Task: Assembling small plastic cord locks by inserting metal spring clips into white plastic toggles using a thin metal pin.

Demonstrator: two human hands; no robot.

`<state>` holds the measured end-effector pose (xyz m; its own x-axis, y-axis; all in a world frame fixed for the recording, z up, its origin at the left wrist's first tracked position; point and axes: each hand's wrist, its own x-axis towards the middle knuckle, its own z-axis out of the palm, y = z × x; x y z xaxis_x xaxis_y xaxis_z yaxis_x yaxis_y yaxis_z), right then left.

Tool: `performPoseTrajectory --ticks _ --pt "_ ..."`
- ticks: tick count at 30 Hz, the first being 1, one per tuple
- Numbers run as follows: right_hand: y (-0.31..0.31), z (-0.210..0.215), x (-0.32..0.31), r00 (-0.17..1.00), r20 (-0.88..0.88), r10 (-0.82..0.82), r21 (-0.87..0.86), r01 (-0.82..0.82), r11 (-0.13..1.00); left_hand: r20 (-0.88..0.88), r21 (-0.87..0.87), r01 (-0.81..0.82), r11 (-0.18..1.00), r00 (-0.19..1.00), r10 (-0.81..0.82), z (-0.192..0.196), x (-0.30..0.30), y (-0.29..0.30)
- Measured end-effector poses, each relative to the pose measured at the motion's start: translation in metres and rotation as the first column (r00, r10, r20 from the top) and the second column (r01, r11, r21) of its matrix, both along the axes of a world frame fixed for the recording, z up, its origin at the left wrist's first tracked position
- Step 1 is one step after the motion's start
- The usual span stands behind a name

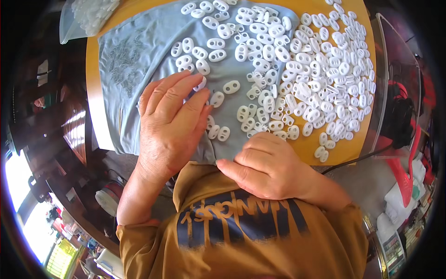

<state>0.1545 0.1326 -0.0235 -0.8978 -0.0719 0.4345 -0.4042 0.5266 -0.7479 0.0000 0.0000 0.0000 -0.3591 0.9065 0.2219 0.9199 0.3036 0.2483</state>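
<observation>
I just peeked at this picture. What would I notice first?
First, the big heap of small white two-holed plastic pieces spread over the right side of the yellow table. Then the left hand lying flat on the light blue cloth, and the right hand curled at the table's near edge.

Single head-worn fisheye view, looking steeply down from above the person's chest.

The camera faces forward and down onto the yellow worktop (334,149), close enough that the left hand (174,123) and right hand (269,167) fill the centre. Straight edges bow toward the dark circular rim, where the room's surroundings are probably too warped to place. No second view overlaps it.
</observation>
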Motion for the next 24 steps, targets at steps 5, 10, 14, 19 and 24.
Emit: performPoseTrajectory --ticks 5,10,14,19,24 --pt "0.009 0.004 0.010 1.000 -0.016 0.005 0.043 -0.004 0.999 0.133 0.174 0.035 0.984 0.989 -0.059 -0.005 0.018 0.028" --pt "0.003 0.002 0.010 0.997 -0.067 0.032 0.026 -0.030 0.999 0.148 0.143 -0.037 0.989 0.989 0.016 -0.007 0.021 0.048" --pt "0.006 0.004 0.013 0.995 -0.067 0.069 0.041 -0.066 0.997 0.097 0.104 -0.052 0.993 0.994 0.041 -0.003 0.024 0.048" --pt "0.007 0.009 0.013 0.988 -0.092 0.124 0.067 -0.118 0.991 0.089 0.094 -0.065 0.993 0.994 0.056 -0.010 0.033 0.047" --pt "0.010 0.015 0.010 0.990 -0.077 0.122 0.086 -0.115 0.990 0.172 0.180 -0.107 0.978 0.982 0.076 -0.013 0.034 0.044"
